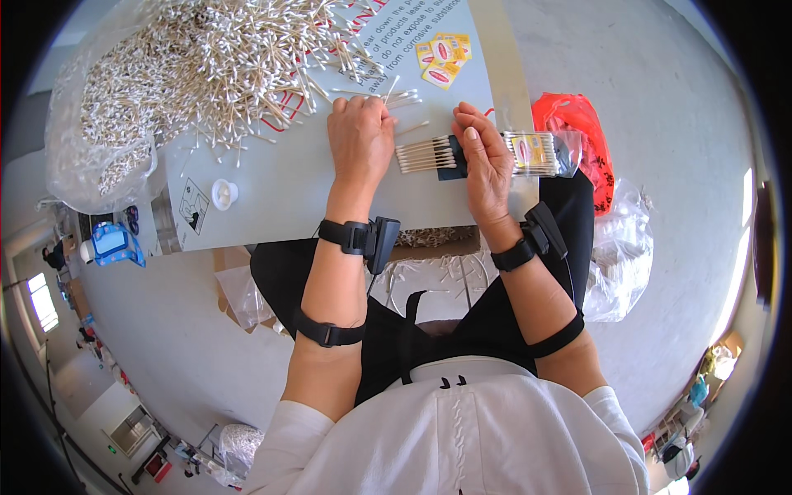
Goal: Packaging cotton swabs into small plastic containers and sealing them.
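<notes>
My left hand is closed, its fingers curled down at a few loose cotton swabs; one swab stands up slantwise at the fingertips. The fingertips themselves are partly hidden. My right hand is held on edge, fingers bent but loose, the thumb lying across in front, with nothing seen in it. Just left of it, a flat row of cotton swabs lies with its right end on a dark pad. Beyond the right wrist rests a clear packet of swabs with a yellow label.
A large heap of cotton swabs spills from a clear plastic bag at the far left. Yellow label cards lie on the grey table. A small white cup stands near the left edge. A red plastic bag hangs at the right.
</notes>
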The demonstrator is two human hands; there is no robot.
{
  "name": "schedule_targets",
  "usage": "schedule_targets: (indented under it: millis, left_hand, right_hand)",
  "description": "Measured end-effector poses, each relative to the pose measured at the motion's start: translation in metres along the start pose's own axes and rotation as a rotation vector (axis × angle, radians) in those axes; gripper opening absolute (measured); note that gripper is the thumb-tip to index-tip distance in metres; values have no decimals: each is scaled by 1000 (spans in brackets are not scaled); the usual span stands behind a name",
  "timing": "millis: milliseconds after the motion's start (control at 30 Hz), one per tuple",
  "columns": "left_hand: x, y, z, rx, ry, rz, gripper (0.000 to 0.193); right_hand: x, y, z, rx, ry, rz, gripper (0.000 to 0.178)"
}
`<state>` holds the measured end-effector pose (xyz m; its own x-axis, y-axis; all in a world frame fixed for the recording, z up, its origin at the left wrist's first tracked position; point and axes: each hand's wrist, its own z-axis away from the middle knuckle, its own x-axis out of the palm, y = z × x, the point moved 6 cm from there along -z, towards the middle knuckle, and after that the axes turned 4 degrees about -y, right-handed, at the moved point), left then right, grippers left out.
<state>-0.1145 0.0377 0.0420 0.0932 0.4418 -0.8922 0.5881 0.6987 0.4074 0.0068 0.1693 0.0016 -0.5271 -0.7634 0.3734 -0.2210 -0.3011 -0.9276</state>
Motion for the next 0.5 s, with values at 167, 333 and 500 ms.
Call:
schedule_targets:
  millis: [167, 333, 500]
  left_hand:
    - [-1, -2, -2, -21, 6, 18, 17]
    - [0, -11, -1, -89, 53, -32, 17]
    - [-9, -20, -1, -66, 198, 166, 11]
  right_hand:
    - [-2, 2, 0, -5, 1, 23, 23]
    - [-1, 0, 0, -13, -3, 32, 23]
    - [1, 3, 0, -22, -6, 18, 23]
